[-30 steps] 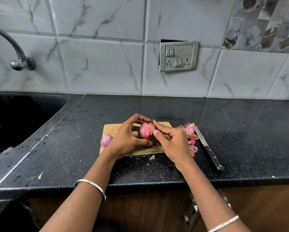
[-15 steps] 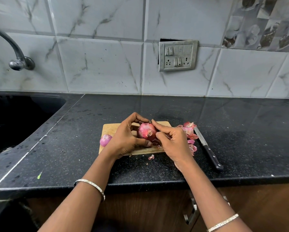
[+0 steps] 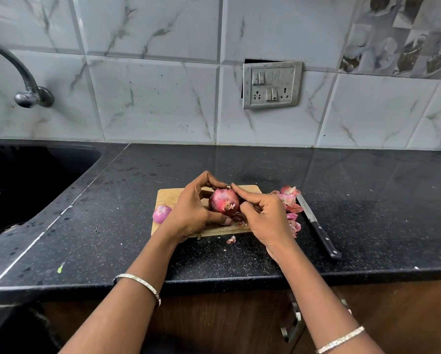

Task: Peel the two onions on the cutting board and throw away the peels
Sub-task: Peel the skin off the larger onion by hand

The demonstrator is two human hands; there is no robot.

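A red onion (image 3: pixel 224 204) with its dark outer skin on is held just above the wooden cutting board (image 3: pixel 169 195). My left hand (image 3: pixel 191 213) cups it from the left, thumb under it. My right hand (image 3: pixel 266 217) touches it from the right, the forefinger laid over its top. A second, smaller onion (image 3: pixel 161 213), pale purple and peeled, lies at the board's left edge. Loose pink peels (image 3: pixel 289 200) are heaped on the counter right of the board, partly hidden by my right hand. A small peel scrap (image 3: pixel 231 240) lies in front of the board.
A black-handled knife (image 3: pixel 317 228) lies on the black counter right of the peels, blade pointing away. A dark sink (image 3: pixel 22 185) with a tap (image 3: pixel 28 90) is at the left. A switch plate (image 3: pixel 271 85) sits on the tiled wall. The counter's front edge is near my forearms.
My right forefinger has slid up over the top of the onion. The onion has turned slightly in my hands. Board, small onion, peels and knife have not moved.
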